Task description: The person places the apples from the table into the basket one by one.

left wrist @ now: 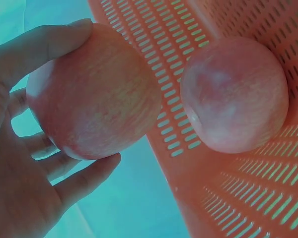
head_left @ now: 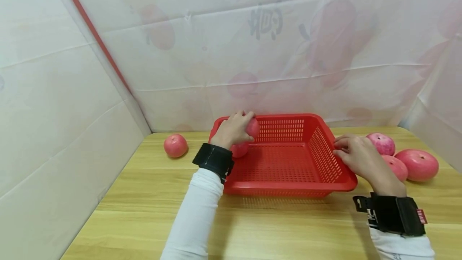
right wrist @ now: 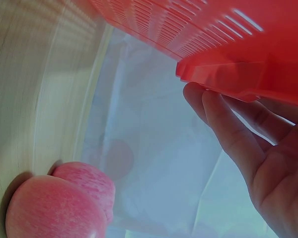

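A pink-red apple (head_left: 253,128) is in my left hand (head_left: 234,130), above the left back part of a red plastic basket (head_left: 281,189). In the left wrist view, thumb and fingers curl round this apple (left wrist: 94,94). Another apple (left wrist: 234,94) sits inside the basket by its left end, partly behind my left hand in the head view. My right hand (head_left: 357,156) holds the basket's right rim; in the right wrist view its fingers (right wrist: 228,124) lie against the rim's underside.
Three apples lie close together right of the basket: one at the back (head_left: 381,144), a large one (head_left: 417,165) and one partly behind my right hand (head_left: 396,167). A lone apple (head_left: 175,145) lies left. A printed sheet (head_left: 202,67) hangs behind the wooden table (head_left: 144,212).
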Tool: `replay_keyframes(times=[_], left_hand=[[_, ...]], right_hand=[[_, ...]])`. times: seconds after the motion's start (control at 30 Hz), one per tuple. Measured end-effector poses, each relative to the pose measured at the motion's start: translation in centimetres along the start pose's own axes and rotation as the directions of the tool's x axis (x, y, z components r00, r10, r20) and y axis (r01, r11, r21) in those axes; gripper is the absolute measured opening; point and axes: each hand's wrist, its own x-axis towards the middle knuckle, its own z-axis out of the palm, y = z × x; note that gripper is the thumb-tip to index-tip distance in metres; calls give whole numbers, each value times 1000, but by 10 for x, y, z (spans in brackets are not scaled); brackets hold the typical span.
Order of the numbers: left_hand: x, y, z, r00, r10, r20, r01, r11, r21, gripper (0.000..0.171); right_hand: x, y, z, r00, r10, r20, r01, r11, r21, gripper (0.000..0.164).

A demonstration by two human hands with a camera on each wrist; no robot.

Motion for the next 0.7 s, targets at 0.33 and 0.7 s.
replay_keyframes(times=[0.33,0.7], left_hand=[[5,5,5,999,27,-35,-27,1000,10,72],[10,12,11,1000,25,-6,-25,999,36,77]], right_hand=[[0,-1,-1,1000,12,13,-12,1000,11,20],[-2,1,-3,1000,10,5,-10,1000,6,19]])
